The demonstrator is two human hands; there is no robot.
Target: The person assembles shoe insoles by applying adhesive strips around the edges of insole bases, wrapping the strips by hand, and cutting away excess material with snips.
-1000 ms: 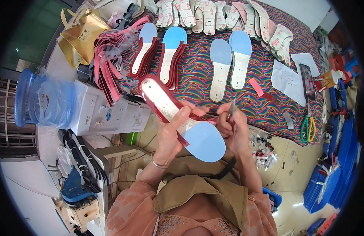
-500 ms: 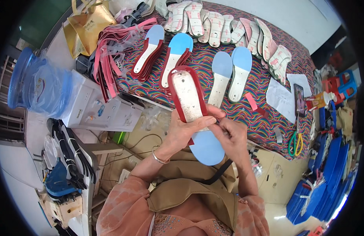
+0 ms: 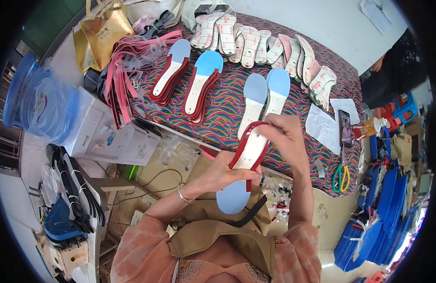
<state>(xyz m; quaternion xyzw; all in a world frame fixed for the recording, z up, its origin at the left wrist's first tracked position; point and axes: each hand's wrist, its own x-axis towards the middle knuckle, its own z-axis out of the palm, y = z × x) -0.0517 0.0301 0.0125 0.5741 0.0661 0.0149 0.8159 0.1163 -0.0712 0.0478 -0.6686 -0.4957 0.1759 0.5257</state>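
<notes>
My left hand (image 3: 222, 172) grips the middle of a shoe insole (image 3: 244, 167) with a white body, a light blue heel and a red strip edging it. My right hand (image 3: 286, 137) holds the insole's far end and pinches the red strip where it bends around the tip. The insole is held above my lap, near the table's front edge. Two bare insoles (image 3: 265, 96) with blue heels lie on the table just beyond my right hand.
A table with a striped multicoloured cloth (image 3: 227, 101) carries two stacks of red-edged insoles (image 3: 187, 78), a row of pale insoles (image 3: 269, 52), pink strips (image 3: 123, 61), a phone (image 3: 345, 128) and green scissors (image 3: 340, 177). A water dispenser (image 3: 48, 108) stands left; blue sheets (image 3: 378, 226) lie right.
I have turned the insole from lying sideways to pointing away from me. My right hand moved up to its far tip along the red strip.
</notes>
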